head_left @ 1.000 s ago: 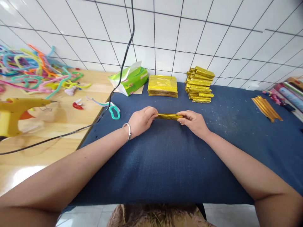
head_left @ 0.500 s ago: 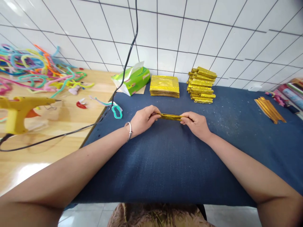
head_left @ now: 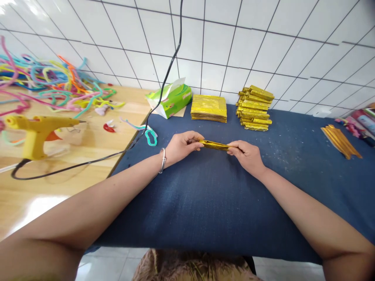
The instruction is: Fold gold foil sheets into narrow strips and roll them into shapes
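Observation:
A narrow folded strip of gold foil paper [head_left: 215,145] is stretched level between my two hands, just above the dark blue cloth [head_left: 187,203]. My left hand [head_left: 186,147], with a silver bangle at the wrist, pinches its left end between thumb and fingers. The right end sits in the pinch of my right hand [head_left: 247,156]. Beyond my hands, a flat stack of gold paper sheets [head_left: 209,108] lies near the wall. To its right rises a pile of folded gold paper strips [head_left: 254,108].
A yellow glue gun [head_left: 38,132] and tangled colourful pipe cleaners [head_left: 55,82] lie on the wooden table at left. A black cord [head_left: 170,64] hangs down across the green tissue pack [head_left: 177,99]. More gold-orange strips [head_left: 341,141] lie at far right.
The camera view has shifted, so the scene sits slightly further right. The gold strip looks slightly more opened along its upper edge; both hands keep their pinch.

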